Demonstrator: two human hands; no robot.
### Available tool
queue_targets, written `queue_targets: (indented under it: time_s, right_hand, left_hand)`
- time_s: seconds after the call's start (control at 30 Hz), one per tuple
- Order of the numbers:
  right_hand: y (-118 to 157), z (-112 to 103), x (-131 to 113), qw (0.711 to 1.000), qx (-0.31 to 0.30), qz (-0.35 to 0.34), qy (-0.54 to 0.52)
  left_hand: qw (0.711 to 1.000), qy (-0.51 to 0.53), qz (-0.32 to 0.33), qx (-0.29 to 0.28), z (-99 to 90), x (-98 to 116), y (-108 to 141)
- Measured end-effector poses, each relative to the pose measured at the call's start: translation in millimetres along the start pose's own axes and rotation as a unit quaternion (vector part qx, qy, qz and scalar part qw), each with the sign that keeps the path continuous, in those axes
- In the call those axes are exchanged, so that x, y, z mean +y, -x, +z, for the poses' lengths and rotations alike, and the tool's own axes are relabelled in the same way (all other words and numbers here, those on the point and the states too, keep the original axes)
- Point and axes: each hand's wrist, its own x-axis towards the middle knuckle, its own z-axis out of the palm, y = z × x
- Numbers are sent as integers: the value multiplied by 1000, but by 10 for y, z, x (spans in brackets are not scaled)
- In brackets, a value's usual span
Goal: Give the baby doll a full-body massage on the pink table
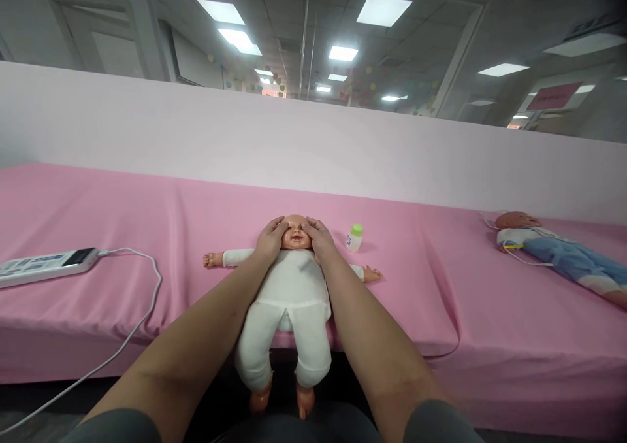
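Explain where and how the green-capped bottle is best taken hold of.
Probably around the pale body of the bottle, below its green cap, coming from the right: it stands upright with that side unobstructed; the nearer doll's arm lies in front and its head to the left.

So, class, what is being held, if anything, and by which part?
The left hand and right hand lie on either side of the doll's head; whether they grip or just rest cannot be told.
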Motion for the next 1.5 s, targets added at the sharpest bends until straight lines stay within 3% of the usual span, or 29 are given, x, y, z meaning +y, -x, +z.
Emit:
queue_targets:
  time_s: [0.37, 0.57, 0.77, 0.97, 1.17, 1.5]
  right_hand:
    - [-4, 6, 30, 997, 11, -46, 56]
    - [-32, -3, 36, 999, 21, -12, 20]
    - [-40, -24, 59, 1000, 6, 2, 7]
    - [-10, -15, 63, 997, -21, -46, 63]
    - [-20, -9, 64, 990, 10, -74, 124]
    - [-18, -6, 22, 1000, -2, 11, 12]
  left_hand:
    - [999, -14, 44, 8, -23, -50, -11]
    - [998, -41, 28, 25, 16, 1, 7]
    - [1000, 7, 3, 14, 2, 10, 15]
    - [997, -70, 32, 3, -40, -18, 13]
    - [994, -103, 42, 15, -32, 13, 35]
    - [1000, 1, 3, 10, -7, 7, 11]
